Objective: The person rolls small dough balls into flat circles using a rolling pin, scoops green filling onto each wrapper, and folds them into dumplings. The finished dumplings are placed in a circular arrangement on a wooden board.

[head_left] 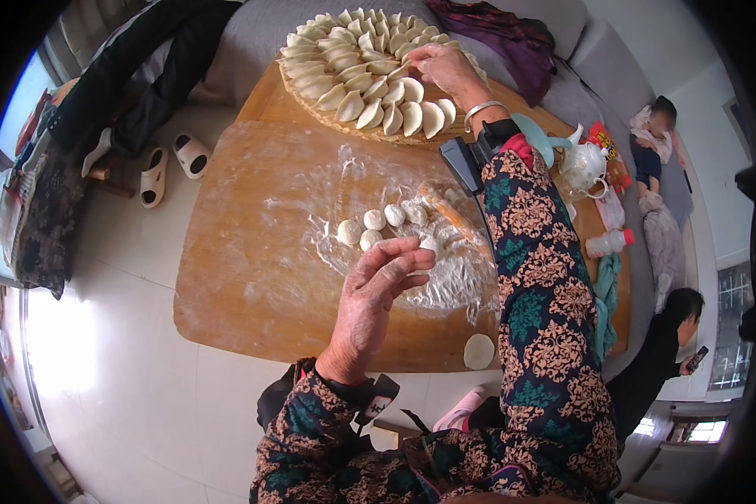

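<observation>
Rows of folded dumplings (350,105) cover a round woven tray (370,134) at the far end of the wooden board. My right hand (449,69) reaches over the tray, its fingertips closed on a dumpling among the others. Above the board, my left hand (376,294) holds nothing, with fingers stretched out and slightly apart. Just beyond it, several small floured dough balls (374,219) rest on crumpled plastic wrap (454,286). A floury rolling pin (455,220) lies slanted beside them, partly hidden by my right sleeve. One flat round dough wrapper (479,352) lies near the board's front edge.
To the right stand a clear glass teapot (583,164) and a red-capped bottle (609,243), with a teal cloth (606,294) nearby. A grey sofa (260,50) runs behind the table. White slippers (153,178) sit on the floor at left. Two other people are at the right.
</observation>
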`<action>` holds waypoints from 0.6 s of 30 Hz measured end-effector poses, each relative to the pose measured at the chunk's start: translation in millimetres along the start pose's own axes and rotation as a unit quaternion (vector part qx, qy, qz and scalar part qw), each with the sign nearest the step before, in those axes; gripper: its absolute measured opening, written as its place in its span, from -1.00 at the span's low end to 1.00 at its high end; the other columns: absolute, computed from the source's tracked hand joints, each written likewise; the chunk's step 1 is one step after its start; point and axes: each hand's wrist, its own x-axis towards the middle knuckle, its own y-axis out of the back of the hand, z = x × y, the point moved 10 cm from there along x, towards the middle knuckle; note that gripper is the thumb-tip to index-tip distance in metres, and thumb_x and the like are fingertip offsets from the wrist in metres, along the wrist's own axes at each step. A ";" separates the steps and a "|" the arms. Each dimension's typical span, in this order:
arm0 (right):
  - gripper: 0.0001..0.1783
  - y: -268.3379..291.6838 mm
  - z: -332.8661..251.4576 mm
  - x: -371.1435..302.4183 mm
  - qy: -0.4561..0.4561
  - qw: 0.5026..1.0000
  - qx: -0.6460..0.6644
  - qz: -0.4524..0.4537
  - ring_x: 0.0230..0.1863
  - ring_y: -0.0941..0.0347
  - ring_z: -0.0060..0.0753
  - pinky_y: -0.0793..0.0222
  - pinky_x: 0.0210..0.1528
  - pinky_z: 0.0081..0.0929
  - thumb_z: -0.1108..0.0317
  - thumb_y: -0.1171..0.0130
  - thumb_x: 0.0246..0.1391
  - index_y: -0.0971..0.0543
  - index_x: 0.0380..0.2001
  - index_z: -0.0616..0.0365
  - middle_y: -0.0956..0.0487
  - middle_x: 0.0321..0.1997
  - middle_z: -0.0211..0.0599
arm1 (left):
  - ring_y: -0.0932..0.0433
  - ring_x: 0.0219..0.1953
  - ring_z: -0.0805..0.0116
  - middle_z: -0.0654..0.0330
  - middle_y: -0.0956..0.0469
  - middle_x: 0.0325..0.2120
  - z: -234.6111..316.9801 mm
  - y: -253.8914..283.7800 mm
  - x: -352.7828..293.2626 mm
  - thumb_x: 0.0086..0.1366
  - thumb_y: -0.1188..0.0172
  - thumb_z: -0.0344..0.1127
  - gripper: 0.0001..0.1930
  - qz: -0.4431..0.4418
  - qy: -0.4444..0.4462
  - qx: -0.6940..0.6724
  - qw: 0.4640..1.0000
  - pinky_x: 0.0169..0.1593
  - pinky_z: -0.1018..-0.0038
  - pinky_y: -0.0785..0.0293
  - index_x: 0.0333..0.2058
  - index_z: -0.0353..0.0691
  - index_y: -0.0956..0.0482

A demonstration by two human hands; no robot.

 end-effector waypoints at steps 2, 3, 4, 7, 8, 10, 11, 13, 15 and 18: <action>-0.69 8.9 4.1 -11.5 -0.021 0.998 0.065 -0.008 -0.19 -0.55 -0.58 -0.48 -0.13 -0.57 0.47 -0.10 0.20 -0.68 -0.04 0.25 -0.68 -0.15 -0.35 | -0.60 0.05 0.19 0.00 -0.62 -0.04 0.2 -1.9 -1.2 0.46 -0.05 -0.32 -0.68 0.004 -0.003 -0.001 1.000 0.18 0.28 -0.49 0.10 -0.36 -0.46; -0.70 16.8 5.2 -18.7 -0.033 0.994 0.102 -0.008 -0.21 -0.54 -0.60 -0.48 -0.14 -0.58 0.47 -0.10 0.21 -0.67 -0.04 0.27 -0.68 -0.17 -0.35 | -0.60 0.05 0.19 0.01 -0.62 -0.04 0.9 -2.4 -1.7 0.47 -0.04 -0.31 -0.67 0.007 -0.006 0.000 1.000 0.18 0.28 -0.49 0.10 -0.36 -0.46; -0.73 27.1 1.5 -25.5 -0.032 0.994 0.100 -0.004 -0.30 -0.50 -0.66 -0.45 -0.19 -0.62 0.44 -0.13 0.22 -0.67 -0.08 0.30 -0.67 -0.25 -0.37 | -0.60 0.05 0.19 0.01 -0.62 -0.05 0.2 -2.1 -2.7 0.47 -0.03 -0.30 -0.67 0.011 -0.003 0.006 1.000 0.17 0.28 -0.48 0.10 -0.36 -0.46; -0.77 54.8 -21.2 -60.3 0.015 0.978 0.207 0.004 -0.33 -0.49 -0.67 -0.44 -0.21 -0.64 0.42 -0.18 0.22 -0.69 -0.12 0.24 -0.67 -0.30 -0.44 | -0.60 0.02 0.25 0.04 -0.63 -0.06 11.3 4.9 -7.5 0.45 -0.08 -0.28 -0.66 0.031 -0.051 -0.008 0.998 0.15 0.30 -0.49 0.10 -0.35 -0.47; -0.79 59.9 -40.8 -76.0 0.081 0.986 0.138 -0.043 -0.29 -0.52 -0.67 -0.45 -0.19 -0.62 0.38 -0.20 0.23 -0.69 -0.14 0.22 -0.67 -0.30 -0.45 | -0.61 0.01 0.23 0.02 -0.62 -0.05 19.6 8.4 -11.0 0.45 -0.06 -0.28 -0.64 0.036 -0.088 -0.016 0.995 0.14 0.29 -0.50 0.11 -0.35 -0.45; -0.78 73.9 -63.0 -119.8 0.154 0.985 0.077 -0.006 -0.44 -0.57 -0.43 -0.47 -0.35 -0.47 0.33 -0.15 0.19 -0.71 -0.30 0.21 -0.69 -0.41 -0.30 | -0.61 0.01 0.18 -0.03 -0.61 -0.03 34.0 15.2 -14.9 0.45 -0.02 -0.28 -0.63 0.039 -0.147 -0.036 0.988 0.14 0.27 -0.50 0.13 -0.38 -0.42; -0.78 64.8 -51.9 -140.4 0.066 0.986 0.133 -0.073 -0.40 -0.54 -0.59 -0.47 -0.31 -0.53 0.34 -0.17 0.22 -0.71 -0.23 0.24 -0.70 -0.37 -0.39 | -0.61 0.02 0.16 -0.06 -0.60 -0.03 39.1 20.4 -19.0 0.46 0.01 -0.29 -0.63 0.049 -0.166 -0.048 0.984 0.14 0.27 -0.51 0.13 -0.40 -0.41; -0.77 50.2 -49.1 -192.4 0.014 0.986 0.083 -0.144 -0.36 -0.58 -0.55 -0.49 -0.27 -0.52 0.33 -0.18 0.20 -0.70 -0.22 0.27 -0.71 -0.33 -0.34 | -0.52 0.15 0.12 -0.04 -0.57 0.01 46.4 20.3 -25.5 0.49 0.04 -0.22 -0.61 0.034 -0.188 -0.012 0.982 0.23 0.22 -0.42 0.14 -0.37 -0.43; -0.76 31.5 -55.3 -250.6 0.045 0.982 0.039 -0.181 -0.34 -0.64 -0.31 -0.55 -0.23 -0.34 0.35 -0.15 0.16 -0.71 -0.26 0.26 -0.73 -0.32 -0.17 | -0.50 0.18 0.07 -0.10 -0.53 0.08 52.2 23.2 -27.2 0.49 0.06 -0.24 -0.59 0.039 -0.204 0.018 0.978 0.27 0.20 -0.40 0.15 -0.42 -0.41; -0.76 1.8 -35.1 -321.6 0.015 0.960 -0.128 -0.248 -0.20 -0.63 -0.36 -0.52 -0.09 -0.39 0.29 -0.22 0.23 -0.67 -0.14 0.20 -0.70 -0.26 -0.22 | -0.49 0.20 0.05 -0.14 -0.50 0.12 52.2 26.3 -27.9 0.49 0.07 -0.26 -0.59 0.044 -0.212 0.028 0.976 0.27 0.20 -0.41 0.15 -0.45 -0.40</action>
